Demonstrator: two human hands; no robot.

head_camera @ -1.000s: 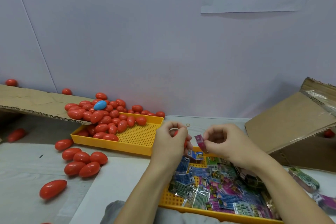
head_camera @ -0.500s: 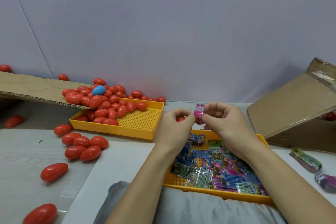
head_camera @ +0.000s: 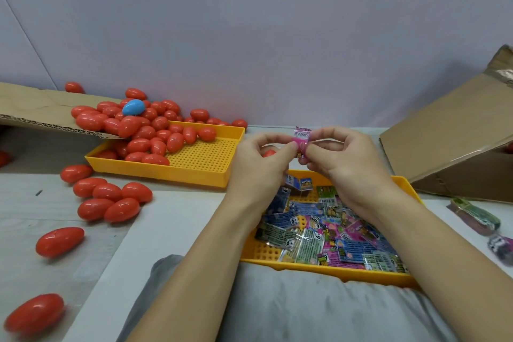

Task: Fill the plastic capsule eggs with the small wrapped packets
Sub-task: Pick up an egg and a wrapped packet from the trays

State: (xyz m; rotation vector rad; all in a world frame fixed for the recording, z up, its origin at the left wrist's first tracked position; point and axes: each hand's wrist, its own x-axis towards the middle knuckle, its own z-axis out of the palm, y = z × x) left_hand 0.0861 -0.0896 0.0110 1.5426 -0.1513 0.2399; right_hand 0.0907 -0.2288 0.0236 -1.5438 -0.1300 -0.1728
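Both hands meet above the near yellow tray (head_camera: 327,269), which holds several small wrapped packets (head_camera: 319,233). My right hand (head_camera: 341,161) and my left hand (head_camera: 258,166) pinch one pink packet (head_camera: 302,140) between their fingertips, holding it upright. A red egg piece (head_camera: 268,152) shows inside the curl of my left hand. A second yellow tray (head_camera: 194,172) at the back left carries a heap of red capsule eggs (head_camera: 150,133) with one blue egg (head_camera: 133,107) on top.
Loose red eggs (head_camera: 108,200) lie on the table at the left, down to the near corner. A cardboard flap (head_camera: 41,108) overhangs the far tray. A tilted cardboard box (head_camera: 455,147) stands at the right, with packets (head_camera: 474,216) beside it. Grey cloth (head_camera: 291,311) covers my lap.
Both hands rose from the packet tray and came together. The pink packet, first held by my right hand alone, is now pinched by both hands. The camera tilted down.
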